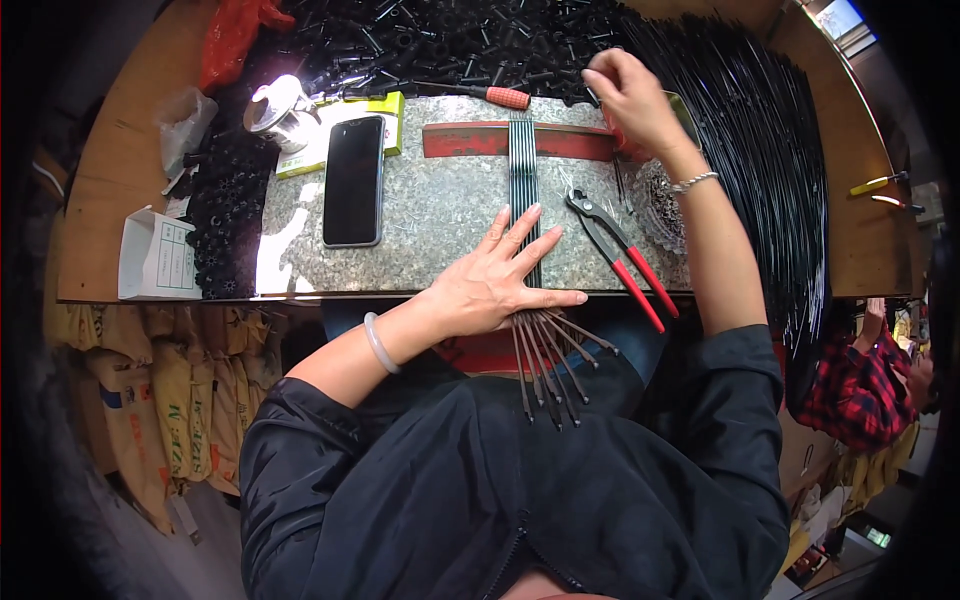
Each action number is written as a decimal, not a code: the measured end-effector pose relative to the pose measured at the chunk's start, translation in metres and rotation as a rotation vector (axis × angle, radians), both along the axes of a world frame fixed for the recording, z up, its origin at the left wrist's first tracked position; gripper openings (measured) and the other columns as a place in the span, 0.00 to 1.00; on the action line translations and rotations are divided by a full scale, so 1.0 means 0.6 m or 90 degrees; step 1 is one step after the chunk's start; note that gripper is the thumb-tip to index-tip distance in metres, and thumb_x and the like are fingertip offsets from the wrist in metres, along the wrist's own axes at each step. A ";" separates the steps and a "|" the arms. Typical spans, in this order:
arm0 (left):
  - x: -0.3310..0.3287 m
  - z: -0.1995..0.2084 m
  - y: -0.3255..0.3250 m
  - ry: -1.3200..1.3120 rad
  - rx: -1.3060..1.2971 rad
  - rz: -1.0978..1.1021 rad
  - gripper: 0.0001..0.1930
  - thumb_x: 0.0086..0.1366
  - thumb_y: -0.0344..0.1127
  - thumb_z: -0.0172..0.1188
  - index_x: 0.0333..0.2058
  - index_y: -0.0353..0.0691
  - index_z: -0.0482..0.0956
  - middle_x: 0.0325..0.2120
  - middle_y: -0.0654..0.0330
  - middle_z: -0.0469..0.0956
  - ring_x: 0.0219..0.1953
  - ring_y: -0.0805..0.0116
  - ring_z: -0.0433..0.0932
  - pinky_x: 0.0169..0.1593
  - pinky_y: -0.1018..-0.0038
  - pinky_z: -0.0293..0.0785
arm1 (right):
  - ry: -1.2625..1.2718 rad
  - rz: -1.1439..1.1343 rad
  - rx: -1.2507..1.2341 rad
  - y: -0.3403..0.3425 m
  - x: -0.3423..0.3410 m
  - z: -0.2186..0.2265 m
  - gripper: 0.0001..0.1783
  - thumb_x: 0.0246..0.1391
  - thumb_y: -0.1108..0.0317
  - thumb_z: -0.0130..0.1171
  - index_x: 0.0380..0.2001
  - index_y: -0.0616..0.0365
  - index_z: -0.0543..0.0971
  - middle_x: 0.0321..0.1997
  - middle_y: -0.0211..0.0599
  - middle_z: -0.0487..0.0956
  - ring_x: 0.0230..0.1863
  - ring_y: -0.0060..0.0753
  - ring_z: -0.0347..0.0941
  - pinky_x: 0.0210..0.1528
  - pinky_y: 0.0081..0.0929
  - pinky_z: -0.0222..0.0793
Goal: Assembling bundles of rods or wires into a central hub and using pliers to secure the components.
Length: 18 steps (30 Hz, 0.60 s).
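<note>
My left hand [495, 265] lies flat, fingers spread, across a row of thin dark metal ribs [523, 170]. The ribs sit side by side over a red metal bar [465, 140], and their lower ends fan out past the table edge toward my lap. At the upper right, my right hand [630, 95] is raised with its fingers curled together; whatever it may hold is hidden. Below it, pliers with red handles [620, 262] rest on the speckled stone slab [430, 220]. Beyond the bar is a tool with an orange-red grip [508, 97].
A phone [354, 180] lies at the left, near a metal cup [283, 110] and a white box [158, 255]. Black plastic parts [450, 45] heap along the back. Long black rods [765, 150] and a dish of small metal pieces [660, 205] are at right. Another person [865, 385] sits beyond.
</note>
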<state>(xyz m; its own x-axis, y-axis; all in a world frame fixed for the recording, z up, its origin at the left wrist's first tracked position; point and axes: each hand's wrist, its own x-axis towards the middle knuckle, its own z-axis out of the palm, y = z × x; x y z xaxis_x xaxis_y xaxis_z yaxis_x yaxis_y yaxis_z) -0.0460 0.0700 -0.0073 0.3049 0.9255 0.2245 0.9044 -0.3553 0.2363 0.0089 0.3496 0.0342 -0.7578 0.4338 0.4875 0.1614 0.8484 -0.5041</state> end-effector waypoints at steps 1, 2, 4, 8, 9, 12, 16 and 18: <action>0.001 0.000 0.001 0.000 0.003 -0.002 0.39 0.49 0.24 0.51 0.55 0.79 0.62 0.60 0.47 0.53 0.63 0.37 0.46 0.60 0.43 0.49 | -0.104 -0.041 -0.005 0.024 0.028 0.017 0.10 0.46 0.67 0.58 0.30 0.63 0.74 0.28 0.40 0.75 0.30 0.36 0.72 0.36 0.28 0.68; 0.001 0.000 0.000 -0.007 0.007 0.001 0.38 0.50 0.24 0.51 0.55 0.78 0.62 0.60 0.48 0.53 0.63 0.37 0.46 0.60 0.43 0.49 | -0.208 -0.083 -0.012 0.044 0.050 0.026 0.12 0.46 0.64 0.60 0.29 0.63 0.77 0.28 0.42 0.78 0.31 0.41 0.75 0.37 0.31 0.70; 0.001 0.001 -0.001 -0.011 0.014 0.001 0.37 0.51 0.25 0.51 0.55 0.78 0.62 0.60 0.48 0.53 0.63 0.37 0.47 0.60 0.43 0.49 | -0.249 -0.078 0.013 0.057 0.077 0.016 0.11 0.45 0.65 0.60 0.29 0.63 0.78 0.28 0.44 0.79 0.31 0.41 0.76 0.36 0.31 0.70; 0.007 0.006 0.007 0.045 0.034 -0.019 0.30 0.56 0.35 0.53 0.55 0.78 0.62 0.59 0.47 0.54 0.62 0.37 0.49 0.59 0.42 0.50 | -0.283 -0.074 0.017 0.061 0.108 0.012 0.08 0.42 0.68 0.61 0.25 0.62 0.80 0.28 0.47 0.78 0.30 0.44 0.76 0.35 0.33 0.71; 0.010 0.009 0.005 0.061 0.019 -0.015 0.30 0.55 0.37 0.54 0.55 0.77 0.61 0.59 0.46 0.55 0.62 0.36 0.49 0.59 0.43 0.51 | -0.259 -0.060 0.076 0.075 0.113 -0.006 0.07 0.40 0.69 0.61 0.24 0.60 0.80 0.27 0.48 0.78 0.31 0.46 0.75 0.35 0.35 0.71; 0.017 0.010 0.007 0.051 -0.003 -0.006 0.27 0.56 0.49 0.54 0.56 0.76 0.62 0.57 0.44 0.57 0.61 0.36 0.51 0.59 0.43 0.50 | -0.315 -0.103 0.075 0.076 0.100 -0.026 0.06 0.39 0.69 0.60 0.24 0.58 0.80 0.29 0.44 0.77 0.35 0.46 0.74 0.39 0.37 0.69; 0.024 0.014 0.005 0.061 -0.019 0.012 0.24 0.52 0.48 0.60 0.51 0.71 0.71 0.56 0.44 0.58 0.60 0.36 0.51 0.60 0.44 0.48 | -0.285 -0.177 0.150 0.075 0.081 -0.043 0.07 0.39 0.66 0.56 0.21 0.52 0.81 0.24 0.43 0.77 0.34 0.46 0.73 0.38 0.39 0.71; 0.028 0.014 0.003 0.053 -0.012 0.005 0.27 0.47 0.40 0.65 0.50 0.62 0.72 0.59 0.44 0.53 0.62 0.36 0.46 0.62 0.44 0.43 | -0.227 -0.161 0.129 0.063 0.080 -0.032 0.07 0.42 0.67 0.54 0.25 0.53 0.80 0.29 0.41 0.78 0.38 0.45 0.72 0.41 0.39 0.69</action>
